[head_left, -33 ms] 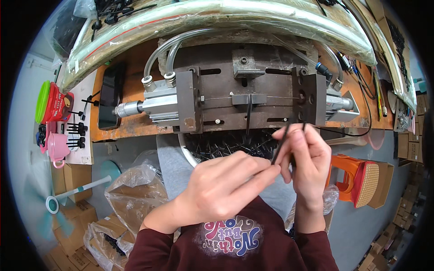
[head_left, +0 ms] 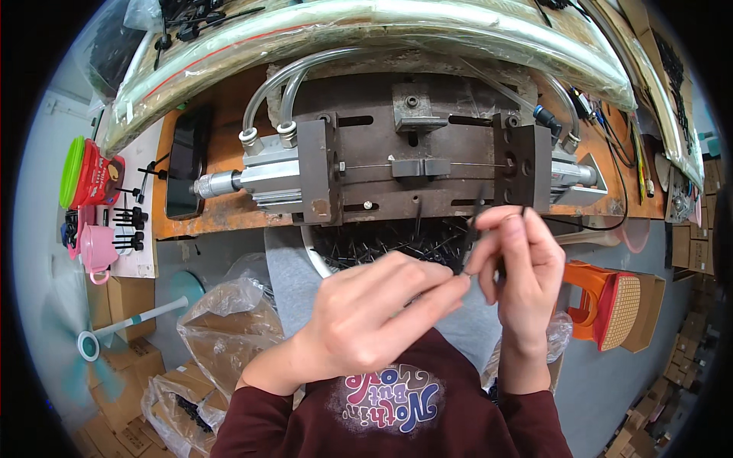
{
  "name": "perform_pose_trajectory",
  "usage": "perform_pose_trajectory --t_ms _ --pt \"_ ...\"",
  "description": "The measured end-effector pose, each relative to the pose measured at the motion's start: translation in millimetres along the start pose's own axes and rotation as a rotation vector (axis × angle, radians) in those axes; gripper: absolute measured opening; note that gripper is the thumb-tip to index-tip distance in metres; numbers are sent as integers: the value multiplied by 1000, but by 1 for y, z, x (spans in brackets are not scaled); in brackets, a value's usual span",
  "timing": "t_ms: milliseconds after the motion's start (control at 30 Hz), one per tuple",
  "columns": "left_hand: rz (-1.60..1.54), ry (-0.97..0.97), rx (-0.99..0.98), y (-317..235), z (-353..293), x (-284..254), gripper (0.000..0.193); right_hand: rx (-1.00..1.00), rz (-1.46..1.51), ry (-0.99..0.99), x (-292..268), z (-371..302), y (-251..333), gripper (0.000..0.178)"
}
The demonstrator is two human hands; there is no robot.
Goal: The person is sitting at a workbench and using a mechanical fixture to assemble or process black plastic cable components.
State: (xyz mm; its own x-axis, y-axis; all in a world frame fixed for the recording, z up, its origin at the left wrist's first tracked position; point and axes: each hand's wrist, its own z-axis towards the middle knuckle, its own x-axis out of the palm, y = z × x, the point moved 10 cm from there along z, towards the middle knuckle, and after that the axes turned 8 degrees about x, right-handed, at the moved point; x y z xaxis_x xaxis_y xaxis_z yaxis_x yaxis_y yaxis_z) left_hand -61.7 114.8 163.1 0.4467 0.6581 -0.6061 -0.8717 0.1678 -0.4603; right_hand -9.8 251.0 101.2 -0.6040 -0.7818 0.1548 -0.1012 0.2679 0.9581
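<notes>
In front of the fixture, my left hand (head_left: 382,309) is closed, its fingertips pinched at the lower end of a thin black rod (head_left: 475,217). Close beside it, my right hand (head_left: 523,259) is closed too, thumb against index finger, with a dark tip showing above its fingers. How much of each part lies inside the fingers is hidden. Beyond the hands stands a metal fixture (head_left: 374,195) with two small grey jaw blocks (head_left: 421,167) at its centre. Just below them, another black rod (head_left: 418,217) points down at a pile of black parts (head_left: 382,240).
Cylinders (head_left: 275,179) with clear air hoses (head_left: 267,84) flank the fixture. A phone (head_left: 187,160) lies on the wooden bench to the left, near a pink cup (head_left: 97,246). A fan (head_left: 89,346) stands at lower left, and an orange stool (head_left: 584,294) at right.
The black rod that stood between the jaw blocks has dropped out toward the pile. Both my hands have shifted slightly, and the rod at my fingers has moved a little with them.
</notes>
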Motion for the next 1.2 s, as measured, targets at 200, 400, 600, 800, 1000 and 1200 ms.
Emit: perform_pose_trajectory --t_ms 200,400,600,800,1000,1200 --pt "220 -21 -119 28 -1 5 28 -176 -23 -48 -20 -1 5 39" --pt "340 28 -119 37 8 10 25 -111 -4 0 -14 -8 5 44" --pt "378 55 -145 38 6 11 27 -472 -361 -19 -4 -25 43 37" --pt "-16 -56 -45 12 11 -10 36 -200 -134 58 -5 -14 29 15" --pt "-15 -130 -7 2 15 -29 36 47 88 304 42 13 31 10" --pt "138 -91 -149 21 8 -33 32 -837 -802 -70 74 65 152 24"
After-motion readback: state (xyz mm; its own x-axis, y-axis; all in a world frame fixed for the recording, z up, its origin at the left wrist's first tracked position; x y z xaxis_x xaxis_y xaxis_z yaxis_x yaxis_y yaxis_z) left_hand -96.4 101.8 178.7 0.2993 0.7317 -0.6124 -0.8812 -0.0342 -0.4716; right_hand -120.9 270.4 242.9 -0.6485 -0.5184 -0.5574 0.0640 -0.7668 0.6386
